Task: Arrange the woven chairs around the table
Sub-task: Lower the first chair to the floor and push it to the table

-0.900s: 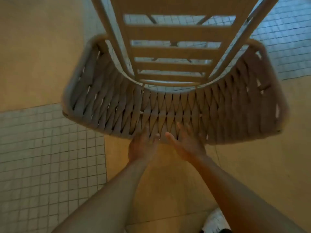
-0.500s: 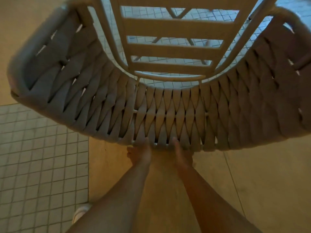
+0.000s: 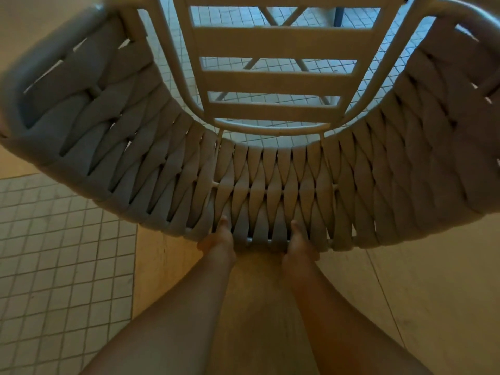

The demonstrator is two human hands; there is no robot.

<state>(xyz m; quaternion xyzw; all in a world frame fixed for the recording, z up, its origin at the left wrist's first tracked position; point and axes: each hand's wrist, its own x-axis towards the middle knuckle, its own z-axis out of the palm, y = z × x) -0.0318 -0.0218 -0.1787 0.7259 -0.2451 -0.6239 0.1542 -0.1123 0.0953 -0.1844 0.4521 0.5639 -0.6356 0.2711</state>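
Note:
A pale woven chair (image 3: 273,185) fills the upper half of the head view, seen from above and behind. Its curved back of grey-beige straps wraps from far left to far right, and its slatted seat (image 3: 273,79) lies beyond. My left hand (image 3: 219,239) grips the top rail of the back just left of centre. My right hand (image 3: 297,242) grips the same rail just right of centre. The thumbs lie on the inner side of the weave; the fingers are hidden behind the rail. No table top shows.
Crossed metal legs (image 3: 281,17) and a dark post (image 3: 338,16) show through the seat slats. Small square floor tiles (image 3: 54,266) cover the left, and smooth beige slabs (image 3: 419,280) lie under me and to the right.
Both hands went from resting open against the weave to gripping the top rail. The chair back has come much closer and fills more of the view.

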